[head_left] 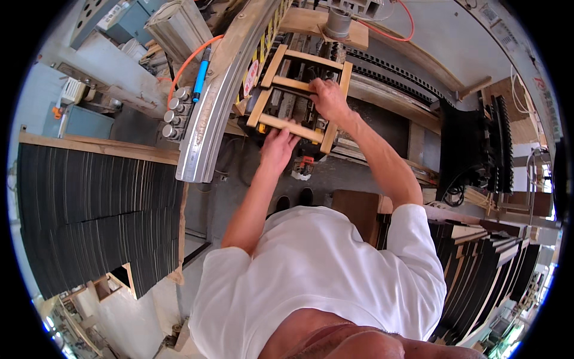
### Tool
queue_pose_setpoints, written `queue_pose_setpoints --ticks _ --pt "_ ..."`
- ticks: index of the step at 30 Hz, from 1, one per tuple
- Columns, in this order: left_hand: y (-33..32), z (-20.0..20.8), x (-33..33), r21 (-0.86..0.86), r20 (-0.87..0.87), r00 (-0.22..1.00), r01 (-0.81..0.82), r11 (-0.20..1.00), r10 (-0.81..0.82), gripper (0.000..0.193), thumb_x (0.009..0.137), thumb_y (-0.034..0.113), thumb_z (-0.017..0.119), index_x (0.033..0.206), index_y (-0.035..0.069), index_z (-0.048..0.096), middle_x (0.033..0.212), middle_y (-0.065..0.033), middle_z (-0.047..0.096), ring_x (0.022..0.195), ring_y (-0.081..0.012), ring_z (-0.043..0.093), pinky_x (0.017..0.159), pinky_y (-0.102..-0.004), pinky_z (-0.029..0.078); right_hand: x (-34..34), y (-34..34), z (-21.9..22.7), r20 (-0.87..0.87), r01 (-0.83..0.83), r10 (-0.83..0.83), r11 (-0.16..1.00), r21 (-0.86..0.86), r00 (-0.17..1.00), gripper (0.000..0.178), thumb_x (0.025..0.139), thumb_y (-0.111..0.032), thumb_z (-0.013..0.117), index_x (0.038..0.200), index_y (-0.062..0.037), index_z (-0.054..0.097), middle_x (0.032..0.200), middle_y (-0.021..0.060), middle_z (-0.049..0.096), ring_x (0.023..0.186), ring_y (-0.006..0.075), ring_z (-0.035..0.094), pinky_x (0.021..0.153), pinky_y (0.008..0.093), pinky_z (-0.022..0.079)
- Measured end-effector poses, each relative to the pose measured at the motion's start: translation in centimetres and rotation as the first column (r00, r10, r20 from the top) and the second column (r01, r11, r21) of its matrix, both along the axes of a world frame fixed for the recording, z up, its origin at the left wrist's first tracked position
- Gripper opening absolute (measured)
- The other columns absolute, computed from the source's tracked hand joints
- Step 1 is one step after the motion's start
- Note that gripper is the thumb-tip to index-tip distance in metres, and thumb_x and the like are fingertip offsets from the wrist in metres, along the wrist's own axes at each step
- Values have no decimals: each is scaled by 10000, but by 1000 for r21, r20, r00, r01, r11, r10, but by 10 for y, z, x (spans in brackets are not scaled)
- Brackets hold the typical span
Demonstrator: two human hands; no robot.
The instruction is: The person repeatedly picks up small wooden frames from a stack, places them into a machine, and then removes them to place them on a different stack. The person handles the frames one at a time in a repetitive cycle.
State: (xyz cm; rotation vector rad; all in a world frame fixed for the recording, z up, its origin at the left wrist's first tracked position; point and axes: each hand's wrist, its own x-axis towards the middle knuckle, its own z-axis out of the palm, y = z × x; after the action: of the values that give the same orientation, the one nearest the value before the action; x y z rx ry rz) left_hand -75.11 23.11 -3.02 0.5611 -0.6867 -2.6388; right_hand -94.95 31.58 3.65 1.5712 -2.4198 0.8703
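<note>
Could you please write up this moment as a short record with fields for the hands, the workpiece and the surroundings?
Left hand: left hand rests on the near rail of the wooden frame.
Right hand: right hand grips a middle crossbar of the frame.
Workpiece: ladder-like light wood frame lying on a machine bed.
Left side: stack of thin dark sheets standing on edge.
Right side: dark-edged boards stacked at an angle.
Nearby: curved metal guard, orange hose.

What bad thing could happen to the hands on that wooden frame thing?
The left hand rests on the near bar of the pale ladder-shaped wooden frame, and the right hand reaches between its bars, over grey metal machine parts. Fingers might get pinched there. The orange hose beside the frame could perhaps snag a sleeve.
</note>
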Motion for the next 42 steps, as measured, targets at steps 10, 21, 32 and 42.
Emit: queue_pose_setpoints --ticks 10,21,32,42 --pt "54 27 144 -33 110 989 -98 995 101 353 976 37 489 1329 37 473 1280 -106 562 1252 -297 516 1059 -442 440 -70 -46 -19 27 -43 42 999 11 999 231 717 -14 632 938 -20 565 875 191 663 883 399 615 783 477 481" --pt "36 14 179 -79 173 982 -63 995 76 350 963 11 500 1311 3 469 1262 -135 567 1226 -299 535 1045 -415 457 -90 -73 -16 170 29 -49 992 121 984 200 706 -42 620 905 -40 638 887 178 681 901 373 644 776 455 510" --pt "7 -38 247 -62 278 953 -112 992 125 362 954 26 535 1309 -1 472 1255 -123 568 1207 -283 546 1044 -405 448 -102 -87 -18 34 165 -175 965 203 984 204 717 -40 572 894 -70 669 928 177 684 937 365 641 813 447 515" --pt "-11 -53 272 -202 381 918 -33 979 109 333 957 71 557 1280 23 496 1210 -94 576 1159 -234 564 990 -365 479 -104 -99 -25 -44 146 -140 967 207 989 364 751 -57 618 1110 -86 563 1024 183 664 995 390 618 838 471 509"
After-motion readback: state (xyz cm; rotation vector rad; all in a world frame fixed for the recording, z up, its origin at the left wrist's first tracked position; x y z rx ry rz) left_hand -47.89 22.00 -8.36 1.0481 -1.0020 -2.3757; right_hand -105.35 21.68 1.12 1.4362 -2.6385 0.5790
